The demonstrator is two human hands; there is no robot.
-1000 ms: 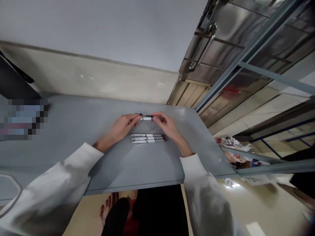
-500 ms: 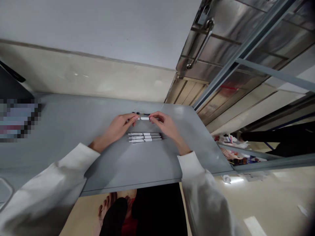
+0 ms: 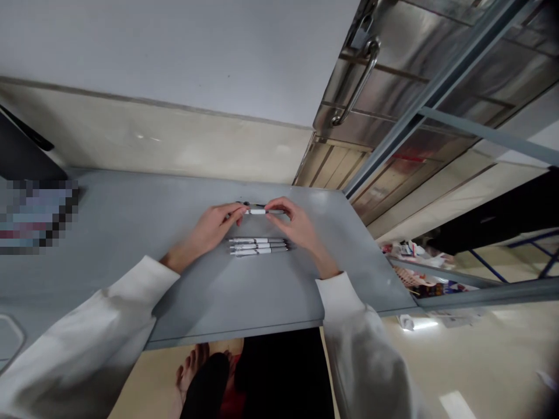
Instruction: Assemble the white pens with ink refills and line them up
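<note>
A white-and-dark pen (image 3: pixel 256 212) lies level between my two hands, near the far side of the grey table (image 3: pixel 209 314). My left hand (image 3: pixel 216 222) pinches its left end between thumb and fingers. On the other end, the thumb and fingertips of my right hand (image 3: pixel 299 224) are closed, with the pen's dark end showing under the curled fingers. Just nearer to me, a stack of similar white-banded pens (image 3: pixel 257 246) rests side by side on the tabletop. Behind the held pen is a small dark slender item (image 3: pixel 243 203), partly covered by my fingers.
A dark bag-like object (image 3: pixel 26 148) and a blurred-out item (image 3: pixel 39 212) stand at the table's left. Along the back runs a pale wall (image 3: pixel 174 139). To the right are a metal frame post (image 3: pixel 393 139) and a shelf with clutter (image 3: pixel 423 270).
The right hand's fingers have loosened and arched slightly, so more of the pen's dark end shows beneath them. The left hand keeps its pinch. The view has shifted a little.
</note>
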